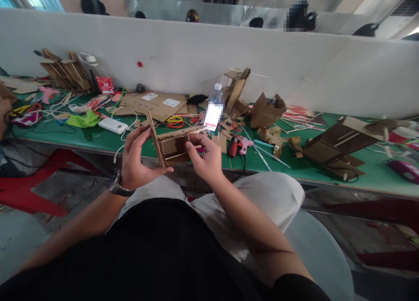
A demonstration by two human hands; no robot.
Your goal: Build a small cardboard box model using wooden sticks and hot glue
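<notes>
Over the table's front edge I hold a small open cardboard box (170, 147), tilted, its hollow side facing me. Thin wooden sticks run across its inside. My left hand (135, 157) is closed on the box's left end, where a taller cardboard panel (156, 140) stands; the thumb stretches below it. The right end is pinched by my right hand (205, 155), thumb in front and the other fingers partly hidden behind. Just beyond the right hand, a lit phone (212, 116) leans near a clear bottle (218, 91).
A pink glue gun (245, 145) and a red-handled tool (233, 147) lie right of my hands. On the left are a white power bank (113, 125) and cable. Cardboard constructions (340, 144) and scraps cover much of the green table (209, 163). A white partition (183, 52) stands behind.
</notes>
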